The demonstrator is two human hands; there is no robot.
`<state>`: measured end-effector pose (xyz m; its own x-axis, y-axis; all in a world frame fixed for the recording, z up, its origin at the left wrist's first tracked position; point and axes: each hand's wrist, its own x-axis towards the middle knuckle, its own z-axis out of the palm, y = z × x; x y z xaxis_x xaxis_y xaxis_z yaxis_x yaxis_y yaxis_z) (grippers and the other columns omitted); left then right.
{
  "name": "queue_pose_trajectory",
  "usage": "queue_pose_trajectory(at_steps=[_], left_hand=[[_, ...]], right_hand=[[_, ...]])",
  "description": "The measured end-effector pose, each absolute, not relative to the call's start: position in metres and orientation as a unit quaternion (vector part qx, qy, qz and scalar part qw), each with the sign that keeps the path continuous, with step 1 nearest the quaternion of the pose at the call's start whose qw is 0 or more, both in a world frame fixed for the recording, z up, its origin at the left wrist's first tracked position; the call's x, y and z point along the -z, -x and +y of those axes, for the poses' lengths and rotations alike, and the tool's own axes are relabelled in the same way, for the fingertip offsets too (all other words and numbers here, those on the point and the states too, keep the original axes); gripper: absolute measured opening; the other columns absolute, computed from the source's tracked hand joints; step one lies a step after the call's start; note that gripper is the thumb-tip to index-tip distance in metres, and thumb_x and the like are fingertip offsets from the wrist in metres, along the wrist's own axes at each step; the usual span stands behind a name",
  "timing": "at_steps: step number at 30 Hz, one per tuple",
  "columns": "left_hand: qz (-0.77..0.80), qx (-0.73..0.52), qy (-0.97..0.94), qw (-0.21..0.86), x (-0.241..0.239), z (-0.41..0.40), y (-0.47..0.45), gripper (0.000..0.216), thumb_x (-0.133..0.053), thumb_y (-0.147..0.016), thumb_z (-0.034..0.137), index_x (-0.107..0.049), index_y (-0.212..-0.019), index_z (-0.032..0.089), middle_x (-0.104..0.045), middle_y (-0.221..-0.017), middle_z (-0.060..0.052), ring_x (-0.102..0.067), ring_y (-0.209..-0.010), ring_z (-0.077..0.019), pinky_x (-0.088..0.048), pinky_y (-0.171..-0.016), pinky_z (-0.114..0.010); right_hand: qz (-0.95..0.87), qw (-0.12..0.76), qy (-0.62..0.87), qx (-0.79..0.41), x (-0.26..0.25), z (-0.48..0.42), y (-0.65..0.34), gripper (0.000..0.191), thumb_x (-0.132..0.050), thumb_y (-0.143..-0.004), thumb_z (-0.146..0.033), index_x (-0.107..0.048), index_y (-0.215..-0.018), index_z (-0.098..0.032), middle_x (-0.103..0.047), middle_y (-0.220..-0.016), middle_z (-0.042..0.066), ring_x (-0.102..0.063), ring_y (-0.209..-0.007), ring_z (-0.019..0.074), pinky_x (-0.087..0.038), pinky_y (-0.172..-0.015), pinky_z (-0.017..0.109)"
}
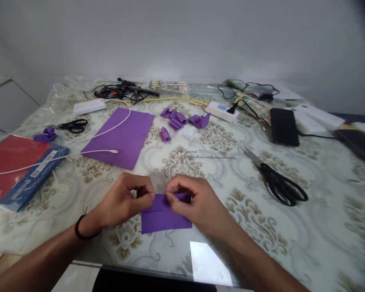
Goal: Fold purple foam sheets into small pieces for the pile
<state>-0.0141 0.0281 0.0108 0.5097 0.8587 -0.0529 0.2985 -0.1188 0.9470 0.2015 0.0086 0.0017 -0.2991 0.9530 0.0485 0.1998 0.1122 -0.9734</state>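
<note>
- With our left hand (128, 198) and right hand (196, 200), we pinch the small purple rectangular paper's (170, 222) far edge, equally near.
- From our grip, it lies toward 6 o'clock, long axis 9-to-3.
- Black-handled metal scissors (269, 174): 3 o'clock.

Purple rectangular paper sheet (168, 221), lower centre. Pale tabletop (215, 176), gold-brown floral scrollwork. Red-and-blue flat packet (20, 178), left edge.
</note>
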Motion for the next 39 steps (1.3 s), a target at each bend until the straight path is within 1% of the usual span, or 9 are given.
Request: queue_pose_trajectory(at_steps=[5,7,10,11,16,20,26,31,39], left_hand=[[0.411,-0.349,-0.647,0.54,-0.009,0.04,0.034,0.02,-0.065,-0.084,0.015,-0.062,-0.065,0.017,-0.055,-0.056,0.006,-0.045,-0.051,-0.0084,-0.034,-0.049,-0.021],[0.406,-0.405,-0.626,0.529,-0.01,0.044,0.036,0.02,-0.063,-0.09,0.019,-0.063,-0.07,0.018,-0.06,-0.061,0.005,-0.05,-0.053,-0.0094,-0.039,-0.051,-0.021],[0.416,-0.335,-0.696,0.48,-0.012,0.041,0.026,0.014,-0.063,-0.097,0.026,-0.073,-0.092,0.019,-0.074,-0.083,0.0,-0.065,-0.077,-0.0141,-0.049,-0.071,-0.024],[0.412,-0.302,-0.721,0.468,-0.013,0.038,0.021,0.014,-0.064,-0.098,0.028,-0.075,-0.098,0.019,-0.076,-0.089,-0.001,-0.066,-0.081,-0.0148,-0.048,-0.071,-0.024],[0.399,-0.234,-0.77,0.439,-0.011,0.024,0.007,0.031,-0.056,-0.104,0.029,-0.072,-0.081,0.016,-0.064,-0.068,0.003,-0.052,-0.062,-0.01,-0.039,-0.059,-0.022],[0.394,-0.255,-0.779,0.416,-0.016,0.028,0.019,0.035,-0.056,-0.104,0.027,-0.066,-0.073,0.015,-0.053,-0.06,0.005,-0.04,-0.055,-0.0078,-0.031,-0.052,-0.022],[0.42,-0.312,-0.772,0.362,-0.027,0.038,0.039,0.04,-0.056,-0.104,0.027,-0.059,-0.066,0.016,-0.044,-0.057,0.007,-0.035,-0.053,-0.0075,-0.026,-0.05,-0.023],[0.401,-0.279,-0.791,0.368,-0.02,0.033,0.027,0.033,-0.056,-0.103,0.027,-0.067,-0.075,0.014,-0.058,-0.063,0.004,-0.047,-0.057,-0.0081,-0.035,-0.054,-0.021],[0.388,-0.282,-0.788,0.386,-0.008,0.021,0.014,0.022,-0.062,-0.101,0.022,-0.076,-0.085,0.016,-0.074,-0.073,0.003,-0.063,-0.064,-0.0086,-0.045,-0.063,-0.019]], right_hand=[[-0.608,0.404,0.456,-0.509,0.0,0.016,-0.215,0.009,-0.065,-0.083,-0.019,-0.065,-0.074,-0.02,-0.066,-0.069,-0.003,-0.058,-0.063,0.0123,-0.045,-0.06,0.024],[-0.605,0.408,0.457,-0.509,0.0,0.017,-0.218,0.008,-0.065,-0.084,-0.02,-0.065,-0.075,-0.02,-0.066,-0.07,-0.003,-0.058,-0.063,0.0121,-0.045,-0.06,0.024],[-0.612,0.395,0.454,-0.514,0.001,0.016,-0.215,0.008,-0.066,-0.084,-0.02,-0.066,-0.075,-0.02,-0.067,-0.069,-0.002,-0.058,-0.063,0.0123,-0.045,-0.06,0.024],[-0.613,0.39,0.452,-0.517,0.001,0.015,-0.213,0.008,-0.065,-0.084,-0.019,-0.067,-0.075,-0.02,-0.067,-0.069,-0.002,-0.059,-0.063,0.0125,-0.045,-0.06,0.024],[-0.619,0.377,0.442,-0.529,0.003,0.012,-0.204,0.01,-0.065,-0.086,-0.019,-0.068,-0.076,-0.02,-0.067,-0.068,-0.002,-0.06,-0.064,0.013,-0.046,-0.061,0.024],[-0.646,0.382,0.442,-0.491,0.002,0.016,-0.214,0.011,-0.066,-0.087,-0.019,-0.069,-0.076,-0.02,-0.067,-0.069,-0.002,-0.06,-0.064,0.0133,-0.046,-0.062,0.025],[-0.658,0.429,0.465,-0.408,0.005,0.027,-0.243,0.011,-0.068,-0.088,-0.019,-0.066,-0.077,-0.022,-0.064,-0.071,-0.002,-0.059,-0.067,0.0145,-0.047,-0.064,0.026],[-0.657,0.446,0.446,-0.414,0.007,0.019,-0.228,0.005,-0.066,-0.095,-0.026,-0.071,-0.094,-0.023,-0.07,-0.087,0.001,-0.067,-0.079,0.0171,-0.051,-0.07,0.027],[-0.708,0.409,0.442,-0.369,0.006,0.006,-0.205,0.011,-0.065,-0.089,-0.016,-0.068,-0.08,-0.021,-0.067,-0.073,-0.002,-0.061,-0.068,0.0136,-0.046,-0.067,0.026]])
